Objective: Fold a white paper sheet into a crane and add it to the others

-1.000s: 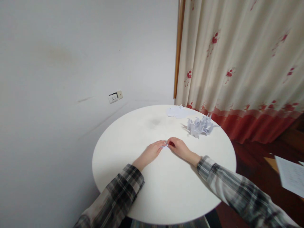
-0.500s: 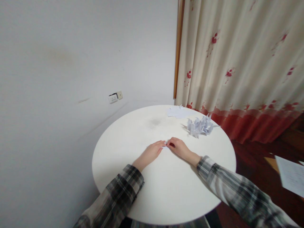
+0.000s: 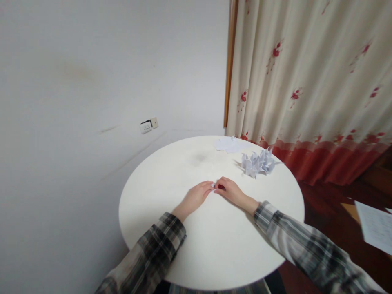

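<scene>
Between my two hands, on the round white table [image 3: 208,253], is a small piece of folded white paper [image 3: 213,185], mostly covered by fingers. My left hand [image 3: 197,195] lies low over the tabletop, its fingertips closed on the paper's left side. From the other side my right hand [image 3: 230,190] pinches the paper between curled fingers and thumb. The paper's exact shape is too hidden to tell. Beyond my right hand stands a cluster of folded paper cranes [image 3: 257,163], several of them with pointed tips.
At the table's far edge lie flat white paper sheets [image 3: 228,144], with a small folded piece on top. A wall socket [image 3: 145,127] is on the left wall. A flowered curtain [image 3: 306,81] hangs behind the table. Lower right, a written sheet [image 3: 375,224] lies apart from the table.
My right fingertips have shifted very slightly left and down at the paper, and less of its lower edge shows. My left hand stays nearly in place.
</scene>
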The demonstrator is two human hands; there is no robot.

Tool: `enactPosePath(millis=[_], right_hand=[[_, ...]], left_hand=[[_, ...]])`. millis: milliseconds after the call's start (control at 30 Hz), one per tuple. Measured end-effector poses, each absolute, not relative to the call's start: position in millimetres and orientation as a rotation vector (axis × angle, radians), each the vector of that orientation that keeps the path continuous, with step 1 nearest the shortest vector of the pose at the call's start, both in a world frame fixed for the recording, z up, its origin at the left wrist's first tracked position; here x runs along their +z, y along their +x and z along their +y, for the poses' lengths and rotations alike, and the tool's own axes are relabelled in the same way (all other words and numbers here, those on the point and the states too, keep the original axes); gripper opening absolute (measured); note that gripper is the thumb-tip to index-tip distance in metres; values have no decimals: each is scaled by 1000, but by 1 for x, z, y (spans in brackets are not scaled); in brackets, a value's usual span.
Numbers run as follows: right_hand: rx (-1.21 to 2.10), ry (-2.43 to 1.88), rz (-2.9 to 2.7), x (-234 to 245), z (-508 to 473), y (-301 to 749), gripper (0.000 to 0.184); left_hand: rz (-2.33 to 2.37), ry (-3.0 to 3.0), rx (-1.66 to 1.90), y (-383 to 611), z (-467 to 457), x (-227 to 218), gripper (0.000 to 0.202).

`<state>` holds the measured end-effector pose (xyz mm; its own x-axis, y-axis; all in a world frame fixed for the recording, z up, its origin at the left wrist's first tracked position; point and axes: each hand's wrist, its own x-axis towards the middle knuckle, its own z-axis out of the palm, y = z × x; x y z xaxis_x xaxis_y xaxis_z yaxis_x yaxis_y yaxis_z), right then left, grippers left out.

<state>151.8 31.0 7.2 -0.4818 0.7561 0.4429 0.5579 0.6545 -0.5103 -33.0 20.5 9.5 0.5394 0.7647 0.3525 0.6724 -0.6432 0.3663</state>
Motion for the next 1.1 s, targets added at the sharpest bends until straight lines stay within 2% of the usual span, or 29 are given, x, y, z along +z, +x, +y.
enactPosePath(millis=[200,433,933,1100], right_hand=[[407,-1029,-2204,11,28,149,6],[472,-968,-2219,9,34,153,6],[890,-661,-2273,6,50,179,22],[914,-664,-2288,8,51,181,21]], left_hand=[[1306,2502,867,-28,19,8,14],[1203,2499,833,-34,27,3,15],[957,2454,841,-48,40,-10,31],[919,2509,846,-52,43,-16,44]])
